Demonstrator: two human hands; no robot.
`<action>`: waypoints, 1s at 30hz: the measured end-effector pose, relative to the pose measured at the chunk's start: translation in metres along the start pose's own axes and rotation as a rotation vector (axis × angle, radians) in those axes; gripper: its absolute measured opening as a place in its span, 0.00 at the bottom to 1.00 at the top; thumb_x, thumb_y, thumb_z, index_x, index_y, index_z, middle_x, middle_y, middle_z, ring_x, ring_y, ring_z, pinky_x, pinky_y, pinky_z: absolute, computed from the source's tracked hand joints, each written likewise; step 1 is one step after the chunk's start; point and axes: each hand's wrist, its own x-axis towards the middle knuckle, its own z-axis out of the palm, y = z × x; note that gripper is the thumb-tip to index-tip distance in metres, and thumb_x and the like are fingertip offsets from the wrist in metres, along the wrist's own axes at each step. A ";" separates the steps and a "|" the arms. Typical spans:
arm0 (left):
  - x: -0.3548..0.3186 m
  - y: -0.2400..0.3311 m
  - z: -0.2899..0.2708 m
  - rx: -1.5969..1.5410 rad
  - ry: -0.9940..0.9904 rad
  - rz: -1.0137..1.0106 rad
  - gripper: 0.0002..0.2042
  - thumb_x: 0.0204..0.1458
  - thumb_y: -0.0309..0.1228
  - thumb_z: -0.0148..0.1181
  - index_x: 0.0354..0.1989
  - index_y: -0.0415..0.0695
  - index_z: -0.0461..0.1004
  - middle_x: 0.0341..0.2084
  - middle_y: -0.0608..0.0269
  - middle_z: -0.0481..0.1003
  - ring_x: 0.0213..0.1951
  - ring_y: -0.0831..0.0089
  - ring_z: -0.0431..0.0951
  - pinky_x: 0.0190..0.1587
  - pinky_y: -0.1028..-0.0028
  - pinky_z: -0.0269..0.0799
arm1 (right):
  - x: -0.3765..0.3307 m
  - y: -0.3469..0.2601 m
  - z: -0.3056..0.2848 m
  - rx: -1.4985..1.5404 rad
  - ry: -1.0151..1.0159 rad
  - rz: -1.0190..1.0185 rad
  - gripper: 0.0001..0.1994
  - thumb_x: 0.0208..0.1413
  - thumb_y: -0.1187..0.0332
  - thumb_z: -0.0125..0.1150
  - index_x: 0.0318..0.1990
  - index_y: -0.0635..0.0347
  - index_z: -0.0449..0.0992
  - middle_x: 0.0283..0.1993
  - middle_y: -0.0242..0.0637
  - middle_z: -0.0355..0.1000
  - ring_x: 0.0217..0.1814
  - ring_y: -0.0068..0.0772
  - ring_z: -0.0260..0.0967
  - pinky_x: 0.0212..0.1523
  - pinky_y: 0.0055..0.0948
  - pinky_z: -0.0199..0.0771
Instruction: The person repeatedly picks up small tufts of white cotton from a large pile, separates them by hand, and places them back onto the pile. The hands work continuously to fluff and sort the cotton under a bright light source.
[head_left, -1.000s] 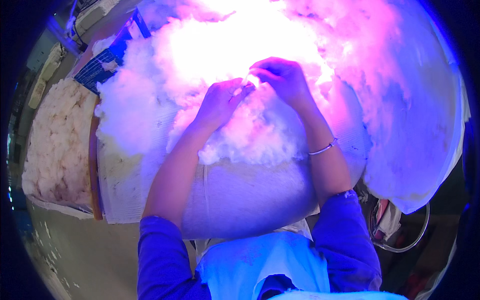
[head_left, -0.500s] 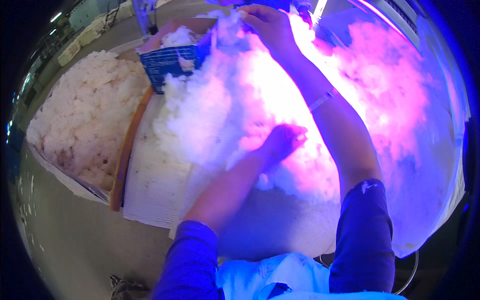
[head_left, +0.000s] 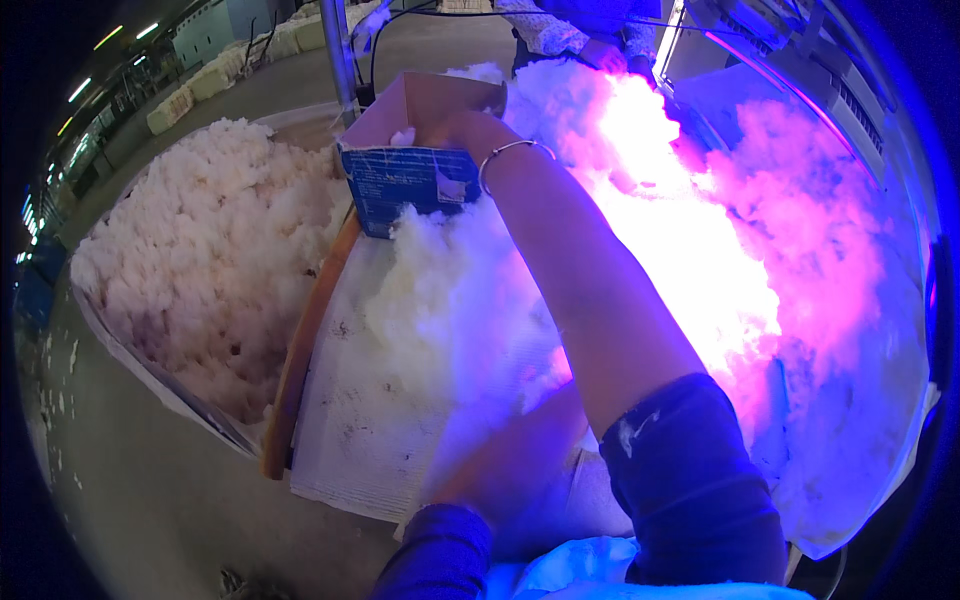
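Observation:
My right hand [head_left: 464, 128] reaches into a blue cardboard box [head_left: 405, 192] with an open top; its fingers are hidden inside. A thin bracelet circles that wrist. My left forearm [head_left: 515, 460] is smeared by motion and passes beneath the right one, which hides the left hand's fingers. Loose white fluffy fibre [head_left: 440, 290] lies on the white board [head_left: 345, 430] in front of the box. More fibre [head_left: 650, 210], lit glaring white and pink, spreads to the right of my right arm.
A large heap of off-white fibre [head_left: 210, 250] fills a container on the left, beside a curved wooden strip [head_left: 308, 345]. Another person's hand [head_left: 603, 55] is at the far side, by the bright light. A metal post [head_left: 340, 60] stands behind the box.
My right hand has moved left and down, from above the far fibre into the box. My left hand has drawn back toward me, under the right forearm. The view has shifted.

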 end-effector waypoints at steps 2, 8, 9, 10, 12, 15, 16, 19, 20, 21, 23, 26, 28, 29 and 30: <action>0.004 -0.004 0.008 0.038 -0.013 -0.007 0.13 0.55 0.37 0.51 0.40 0.41 0.75 0.32 0.52 0.76 0.40 0.58 0.76 0.47 0.63 0.71 | -0.002 0.002 -0.003 0.106 -0.073 0.026 0.14 0.53 0.67 0.54 0.47 0.54 0.75 0.43 0.37 0.76 0.42 0.36 0.73 0.46 0.34 0.72; 0.013 -0.003 0.002 0.371 -0.062 -0.029 0.14 0.55 0.38 0.51 0.39 0.41 0.76 0.30 0.52 0.76 0.38 0.55 0.77 0.45 0.62 0.71 | -0.055 0.017 -0.060 0.563 0.223 -0.092 0.16 0.57 0.63 0.56 0.52 0.52 0.74 0.44 0.34 0.75 0.45 0.27 0.71 0.48 0.30 0.70; 0.008 -0.002 -0.004 0.149 0.017 -0.005 0.14 0.54 0.38 0.52 0.41 0.43 0.76 0.32 0.52 0.77 0.39 0.55 0.77 0.46 0.61 0.70 | -0.081 0.032 -0.065 0.550 0.297 -0.173 0.16 0.58 0.61 0.55 0.53 0.51 0.73 0.45 0.35 0.74 0.46 0.27 0.71 0.49 0.30 0.69; 0.003 -0.001 -0.013 -0.082 0.146 0.075 0.14 0.53 0.39 0.54 0.43 0.45 0.76 0.34 0.52 0.77 0.40 0.55 0.76 0.47 0.60 0.70 | -0.112 0.049 -0.068 0.558 0.368 -0.200 0.17 0.59 0.59 0.55 0.54 0.51 0.73 0.47 0.37 0.74 0.46 0.28 0.70 0.51 0.30 0.69; -0.002 0.003 -0.026 -0.199 0.103 0.017 0.16 0.55 0.40 0.53 0.47 0.43 0.74 0.39 0.53 0.76 0.43 0.61 0.76 0.48 0.64 0.70 | -0.177 0.082 -0.060 0.642 0.377 -0.039 0.20 0.58 0.56 0.55 0.56 0.50 0.71 0.50 0.38 0.73 0.50 0.30 0.70 0.56 0.31 0.66; 0.006 0.008 -0.041 0.341 0.093 0.175 0.15 0.54 0.38 0.54 0.45 0.43 0.73 0.37 0.52 0.76 0.39 0.62 0.77 0.44 0.66 0.71 | -0.297 0.132 -0.023 0.387 0.275 0.100 0.24 0.59 0.51 0.53 0.60 0.47 0.66 0.58 0.39 0.66 0.64 0.34 0.59 0.62 0.37 0.59; 0.006 0.011 -0.043 0.092 0.089 0.107 0.14 0.53 0.39 0.54 0.44 0.46 0.74 0.34 0.53 0.77 0.34 0.59 0.78 0.40 0.64 0.73 | -0.330 0.141 -0.004 0.202 0.360 0.179 0.31 0.54 0.45 0.54 0.60 0.52 0.64 0.55 0.45 0.69 0.56 0.44 0.67 0.55 0.40 0.67; 0.008 0.019 -0.049 0.128 0.179 0.054 0.22 0.48 0.42 0.62 0.52 0.52 0.69 0.27 0.53 0.75 0.31 0.60 0.78 0.36 0.63 0.73 | -0.414 0.154 0.057 0.050 0.398 0.478 0.35 0.51 0.44 0.56 0.60 0.58 0.63 0.59 0.49 0.64 0.61 0.46 0.61 0.59 0.41 0.62; 0.007 0.019 -0.051 0.123 0.089 -0.006 0.24 0.50 0.43 0.59 0.56 0.50 0.65 0.37 0.49 0.76 0.39 0.53 0.78 0.43 0.60 0.72 | -0.433 0.156 0.080 0.047 0.340 0.633 0.37 0.50 0.43 0.57 0.60 0.61 0.62 0.59 0.52 0.63 0.62 0.47 0.60 0.60 0.41 0.61; 0.005 0.019 -0.052 0.155 0.115 0.012 0.24 0.48 0.41 0.61 0.56 0.53 0.66 0.32 0.52 0.76 0.35 0.57 0.78 0.39 0.62 0.73 | -0.450 0.156 0.100 0.032 0.357 0.621 0.37 0.49 0.43 0.59 0.58 0.64 0.64 0.56 0.53 0.65 0.60 0.47 0.62 0.59 0.41 0.62; 0.000 0.013 -0.056 0.200 0.075 -0.028 0.24 0.48 0.38 0.61 0.55 0.55 0.67 0.37 0.50 0.76 0.39 0.55 0.78 0.43 0.61 0.73 | -0.458 0.160 0.141 0.309 0.627 0.544 0.33 0.46 0.48 0.64 0.52 0.68 0.68 0.44 0.52 0.72 0.50 0.48 0.69 0.51 0.42 0.69; -0.002 -0.001 -0.061 0.280 0.098 -0.045 0.21 0.48 0.36 0.61 0.53 0.55 0.69 0.37 0.53 0.77 0.39 0.57 0.78 0.43 0.62 0.73 | -0.452 0.180 0.163 0.330 0.854 0.945 0.30 0.49 0.64 0.65 0.58 0.69 0.63 0.36 0.44 0.74 0.37 0.32 0.71 0.38 0.29 0.72; -0.003 -0.008 -0.068 0.329 0.129 -0.090 0.20 0.48 0.33 0.60 0.52 0.54 0.71 0.37 0.54 0.77 0.39 0.58 0.78 0.43 0.62 0.73 | -0.450 0.184 0.169 0.761 1.203 0.769 0.24 0.51 0.69 0.62 0.54 0.72 0.65 0.24 0.32 0.69 0.24 0.22 0.65 0.25 0.23 0.66; -0.004 -0.008 -0.073 0.380 0.136 -0.071 0.20 0.47 0.32 0.60 0.52 0.54 0.71 0.37 0.53 0.77 0.39 0.58 0.78 0.42 0.63 0.73 | -0.451 0.184 0.169 0.924 1.316 0.840 0.22 0.51 0.69 0.61 0.52 0.72 0.67 0.23 0.30 0.67 0.23 0.20 0.63 0.24 0.22 0.65; -0.003 -0.005 -0.079 0.429 0.127 -0.078 0.20 0.47 0.32 0.61 0.52 0.54 0.70 0.36 0.53 0.77 0.38 0.59 0.78 0.42 0.64 0.73 | -0.453 0.182 0.167 1.112 1.374 0.915 0.19 0.51 0.70 0.60 0.50 0.71 0.68 0.23 0.29 0.66 0.22 0.17 0.61 0.23 0.20 0.63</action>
